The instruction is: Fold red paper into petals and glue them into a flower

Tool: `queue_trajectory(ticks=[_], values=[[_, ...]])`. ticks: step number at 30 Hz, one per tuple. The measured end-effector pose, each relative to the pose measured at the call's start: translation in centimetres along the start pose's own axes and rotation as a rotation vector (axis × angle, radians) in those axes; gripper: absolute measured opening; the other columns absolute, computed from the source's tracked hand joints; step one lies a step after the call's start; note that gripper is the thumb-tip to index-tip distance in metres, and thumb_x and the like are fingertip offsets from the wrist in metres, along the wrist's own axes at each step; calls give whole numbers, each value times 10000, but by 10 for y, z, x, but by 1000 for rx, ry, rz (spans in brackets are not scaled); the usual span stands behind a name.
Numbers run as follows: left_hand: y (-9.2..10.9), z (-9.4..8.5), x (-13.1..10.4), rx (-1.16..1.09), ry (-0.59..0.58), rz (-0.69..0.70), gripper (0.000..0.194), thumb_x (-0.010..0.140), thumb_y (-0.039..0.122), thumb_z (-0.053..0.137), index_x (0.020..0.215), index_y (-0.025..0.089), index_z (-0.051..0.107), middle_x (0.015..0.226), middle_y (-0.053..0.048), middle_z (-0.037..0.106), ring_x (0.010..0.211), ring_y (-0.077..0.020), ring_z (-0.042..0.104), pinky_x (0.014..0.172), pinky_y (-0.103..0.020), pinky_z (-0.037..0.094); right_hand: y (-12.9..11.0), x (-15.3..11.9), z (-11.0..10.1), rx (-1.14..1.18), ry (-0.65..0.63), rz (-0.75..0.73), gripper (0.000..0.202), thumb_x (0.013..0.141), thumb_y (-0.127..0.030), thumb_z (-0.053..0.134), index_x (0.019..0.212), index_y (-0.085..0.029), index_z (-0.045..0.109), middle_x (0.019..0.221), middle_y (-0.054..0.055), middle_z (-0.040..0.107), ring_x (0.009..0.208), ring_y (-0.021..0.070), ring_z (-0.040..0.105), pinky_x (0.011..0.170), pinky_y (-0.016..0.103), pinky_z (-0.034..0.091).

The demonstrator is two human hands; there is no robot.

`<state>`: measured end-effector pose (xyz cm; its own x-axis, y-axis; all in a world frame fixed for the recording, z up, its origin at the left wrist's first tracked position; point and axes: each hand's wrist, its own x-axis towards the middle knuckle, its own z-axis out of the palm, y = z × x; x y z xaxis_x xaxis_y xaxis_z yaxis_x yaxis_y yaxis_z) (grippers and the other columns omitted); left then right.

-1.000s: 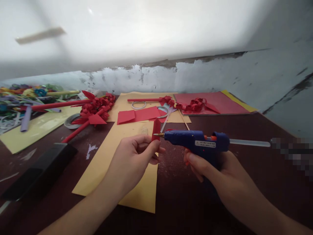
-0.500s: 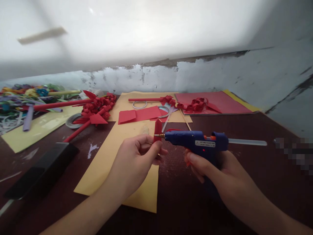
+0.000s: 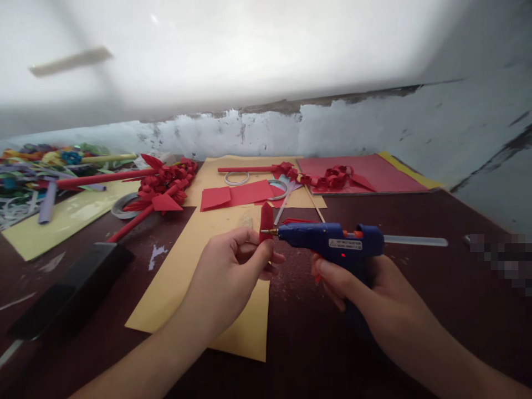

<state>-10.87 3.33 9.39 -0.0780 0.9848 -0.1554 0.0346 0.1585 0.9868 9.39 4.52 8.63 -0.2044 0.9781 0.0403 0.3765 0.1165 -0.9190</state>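
Observation:
Between the thumb and fingers of my left hand (image 3: pixel 235 271) a small piece of red paper (image 3: pixel 266 215) stands upright with a pointed top. My right hand (image 3: pixel 353 282) is wrapped round the handle of a blue hot glue gun (image 3: pixel 328 235), held level and pointing left. Its metal nozzle lies across the front of the red paper; whether they touch I cannot tell. A clear glue stick (image 3: pixel 415 240) juts from the gun's rear, and a small red light glows on its side. Under my left hand lies a yellow paper sheet (image 3: pixel 174 288).
Red paper flowers (image 3: pixel 166 188) on red stems lie left, by a black box-like object (image 3: pixel 75 288). Behind my hands are red paper rectangles (image 3: pixel 245 194), a tape roll (image 3: pixel 236 178), a wooden stick (image 3: pixel 315 204) and a curled red paper strip (image 3: pixel 332 178). Colourful paper scraps (image 3: pixel 25 188) pile far left.
The glue gun has shifted slightly left, its nozzle tip moving further across the red paper. My left hand stays nearly still.

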Motion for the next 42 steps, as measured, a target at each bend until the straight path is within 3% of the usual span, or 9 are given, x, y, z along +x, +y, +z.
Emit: queue_trajectory(ticks=[6,14,42], values=[[0,0,1,6,0,3,201,986,256,720,819,144,723,803,-50,833,645,-105,757,628,-149,617,0,0,0,-4,-5,0,545,921,-626,649,543,-256,515,539,-6,520,544,176,466,600,328,442],[2,1,1,-2,16,1,222,985,247,725,791,140,711,797,-53,834,653,-106,761,625,-140,619,-3,-2,0,2,4,-32,518,927,-579,657,540,-260,526,518,-12,505,496,167,437,520,316,396],[0,1,1,18,37,27,207,979,229,727,794,135,722,823,-52,840,635,-94,761,610,-121,614,-2,0,1,-86,40,-78,502,943,-548,628,548,-263,506,514,-17,507,496,167,464,519,307,422]])
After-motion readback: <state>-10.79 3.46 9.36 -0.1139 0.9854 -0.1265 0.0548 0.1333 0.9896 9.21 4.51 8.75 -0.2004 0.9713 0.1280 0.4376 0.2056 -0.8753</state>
